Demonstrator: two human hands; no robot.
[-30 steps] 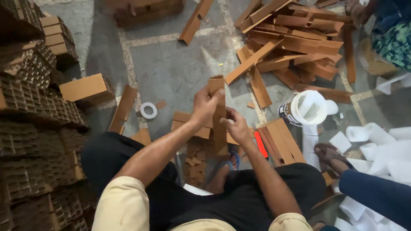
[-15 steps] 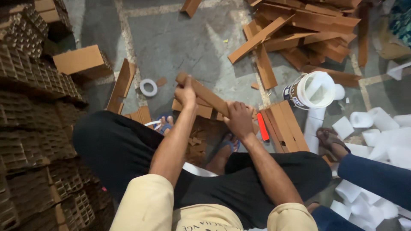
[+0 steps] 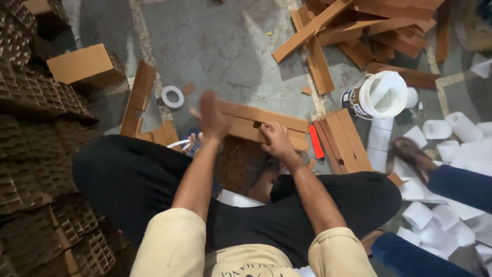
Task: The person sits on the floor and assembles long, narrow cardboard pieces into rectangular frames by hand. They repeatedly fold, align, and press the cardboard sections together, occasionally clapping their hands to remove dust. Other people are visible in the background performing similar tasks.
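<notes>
A: Cardboard, flat brown slotted strip (image 3: 261, 125), lies on grey floor (image 3: 220, 46) before the knees. Light, stiff, creases easily; hold long edges.

B: Hands?

A: Right hand (image 3: 275, 141) presses it, fingers curled. Left hand (image 3: 211, 115) blurred above it, can't tell grip. White bucket (image 3: 382, 95) nearby.

Motion-blurred left hand (image 3: 211, 115), its fingers indistinct; cardboard strips (image 3: 266, 125) partly under both hands; stacked cardboard grids (image 3: 31, 154) cut by the left edge.

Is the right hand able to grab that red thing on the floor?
Probably yes. The right hand rests on the cardboard strips, and the red thing lies just beside it on the floor, with nothing lying over it or between them.
</notes>
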